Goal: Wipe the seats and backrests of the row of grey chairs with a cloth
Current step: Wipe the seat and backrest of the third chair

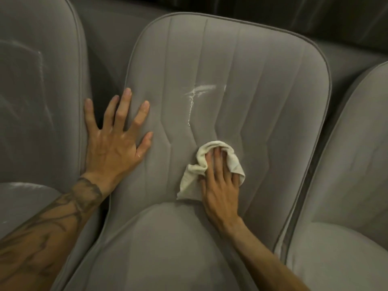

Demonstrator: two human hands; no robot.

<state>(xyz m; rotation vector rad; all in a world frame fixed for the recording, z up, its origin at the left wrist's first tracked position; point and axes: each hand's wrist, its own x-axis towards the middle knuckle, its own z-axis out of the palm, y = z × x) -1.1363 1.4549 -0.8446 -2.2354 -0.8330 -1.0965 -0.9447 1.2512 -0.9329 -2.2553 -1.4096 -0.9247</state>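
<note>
The right hand's (219, 192) fingers (218, 164) sit straight and close together, pressing the bunched cloth (199, 173) onto the lower backrest (262, 91), just above the seat (168, 244). Left hand (114, 143) is flat, fingers splayed wide, on the backrest's left edge. White streak (202, 89) higher up.

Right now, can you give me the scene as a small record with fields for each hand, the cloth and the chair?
left hand: flat, fingers spread, across the left edge of the backrest
right hand: presses the cloth on the lower backrest
cloth: white, crumpled
white marks: above the cloth, not yet wiped
neighbour chairs: one on each side
</note>
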